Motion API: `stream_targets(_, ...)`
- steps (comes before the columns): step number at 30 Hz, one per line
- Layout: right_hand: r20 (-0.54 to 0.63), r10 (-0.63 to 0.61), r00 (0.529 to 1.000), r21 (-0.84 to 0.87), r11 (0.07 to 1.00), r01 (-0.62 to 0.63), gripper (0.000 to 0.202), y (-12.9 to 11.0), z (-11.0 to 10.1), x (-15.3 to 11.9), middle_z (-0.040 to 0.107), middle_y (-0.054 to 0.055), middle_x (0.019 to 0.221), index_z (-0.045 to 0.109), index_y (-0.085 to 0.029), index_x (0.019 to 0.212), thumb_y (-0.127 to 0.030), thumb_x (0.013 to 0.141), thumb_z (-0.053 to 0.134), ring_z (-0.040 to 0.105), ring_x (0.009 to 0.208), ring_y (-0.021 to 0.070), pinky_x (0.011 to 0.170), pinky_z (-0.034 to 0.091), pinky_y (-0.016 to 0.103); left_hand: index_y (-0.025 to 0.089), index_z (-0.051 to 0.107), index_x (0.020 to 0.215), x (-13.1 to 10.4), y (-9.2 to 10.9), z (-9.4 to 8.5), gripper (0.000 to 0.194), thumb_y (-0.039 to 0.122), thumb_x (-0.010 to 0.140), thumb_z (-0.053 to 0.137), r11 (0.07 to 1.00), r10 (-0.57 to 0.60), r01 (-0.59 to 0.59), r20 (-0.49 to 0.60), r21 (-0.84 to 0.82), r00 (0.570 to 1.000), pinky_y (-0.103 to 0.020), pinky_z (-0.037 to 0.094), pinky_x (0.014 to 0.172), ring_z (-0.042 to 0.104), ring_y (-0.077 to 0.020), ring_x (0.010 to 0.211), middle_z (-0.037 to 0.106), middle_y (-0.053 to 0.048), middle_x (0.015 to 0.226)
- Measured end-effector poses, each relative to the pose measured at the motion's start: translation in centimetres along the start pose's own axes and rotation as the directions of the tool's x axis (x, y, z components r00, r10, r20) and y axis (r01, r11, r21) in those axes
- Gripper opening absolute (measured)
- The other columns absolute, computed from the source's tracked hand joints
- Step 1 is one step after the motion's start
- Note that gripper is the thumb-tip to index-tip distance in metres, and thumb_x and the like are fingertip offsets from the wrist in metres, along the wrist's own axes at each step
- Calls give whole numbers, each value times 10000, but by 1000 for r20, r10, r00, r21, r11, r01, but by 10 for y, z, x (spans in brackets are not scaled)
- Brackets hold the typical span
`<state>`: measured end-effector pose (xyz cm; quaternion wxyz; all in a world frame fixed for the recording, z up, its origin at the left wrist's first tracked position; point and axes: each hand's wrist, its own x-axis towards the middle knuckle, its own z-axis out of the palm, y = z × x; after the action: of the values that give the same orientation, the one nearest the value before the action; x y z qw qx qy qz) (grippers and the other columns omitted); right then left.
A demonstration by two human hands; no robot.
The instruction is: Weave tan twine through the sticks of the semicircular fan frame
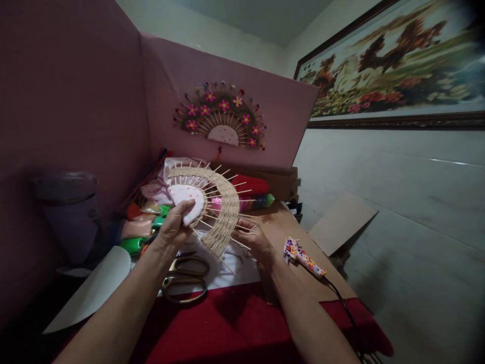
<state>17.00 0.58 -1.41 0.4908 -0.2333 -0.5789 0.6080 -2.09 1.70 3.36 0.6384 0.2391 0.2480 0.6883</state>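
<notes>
A half-round fan of thin wooden sticks, with a band of twisted cord woven through them, is held up over the table. Its inner half-disc is covered in pale fabric with pink spots. My left hand grips that half-disc, thumb on the front. At the lower right edge of the woven band, my right hand has its fingers bent round the stick ends; its fingertips are partly hidden. Below the fan lie large scissors with dark looped handles.
A finished-looking fan with pink flowers hangs on the pink board. Right of my hands, a flower-patterned glue gun with a black cord lies on cardboard. Coloured packets and pink cloth are piled at left. Red cloth covers the front.
</notes>
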Motion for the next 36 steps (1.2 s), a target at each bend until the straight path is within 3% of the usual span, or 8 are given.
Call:
stream_targets(5,-60,15,998,30,999,-13,320,-5,0,-1,677,31,847,680,-197,882,-307,593,763,599,701,116,671,471,250,64,602,917,-4,0,2,255,-11,712,469,998,-67,67,40,-6,997,-284,560,554,639,-164,557,673,-75,654)
stream_targets(10,-92,66,994,9,998,-65,306,0,-6,1,661,26,816,677,-189,877,-306,606,758,510,545,57,484,369,174,85,604,928,5,-6,-7,228,32,725,516,990,-142,142,14,-21,990,-312,563,587,637,-163,559,673,-69,665)
stream_targets(14,-105,64,992,-22,998,-67,295,4,-6,2,657,24,811,674,-194,885,-312,624,745,507,564,66,501,368,184,77,611,888,2,-7,-8,163,175,773,550,988,-157,156,75,15,985,-340,554,571,642,-186,576,680,-106,699)
stream_targets(19,-83,19,996,-4,1000,-19,283,-4,-5,2,666,33,819,673,-208,921,-306,659,716,515,572,83,514,391,206,68,633,903,-10,-19,-2,304,334,776,560,979,-199,186,196,82,960,-377,542,604,660,-246,672,692,-154,776)
stream_targets(24,-45,64,997,4,998,-64,335,-15,-17,-2,672,45,878,672,-195,927,-286,614,746,580,662,111,585,419,223,88,647,854,-18,-36,4,169,183,752,551,990,-136,127,199,58,971,-329,536,619,655,-203,652,699,-114,769)
stream_targets(28,-47,93,995,-13,996,-94,336,-16,-25,-3,670,36,840,678,-195,901,-280,589,766,571,652,102,577,398,210,88,656,839,-20,-37,6,159,154,754,539,993,-108,90,281,77,954,-293,536,628,650,-181,664,699,-104,789)
stream_targets(31,-84,40,996,-19,999,-42,314,-7,-22,3,653,23,796,679,-192,892,-299,606,753,502,561,73,511,352,193,84,657,873,-14,-30,1,192,181,774,524,989,-126,91,326,121,937,-323,542,647,657,-205,694,698,-126,812)
stream_targets(36,-104,9,995,-38,999,-13,298,16,-10,15,570,-15,612,691,-159,891,-348,661,707,249,440,30,419,196,186,106,638,843,3,-19,-15,159,222,780,550,987,-133,112,185,117,974,-273,527,526,646,-176,563,693,-102,712)
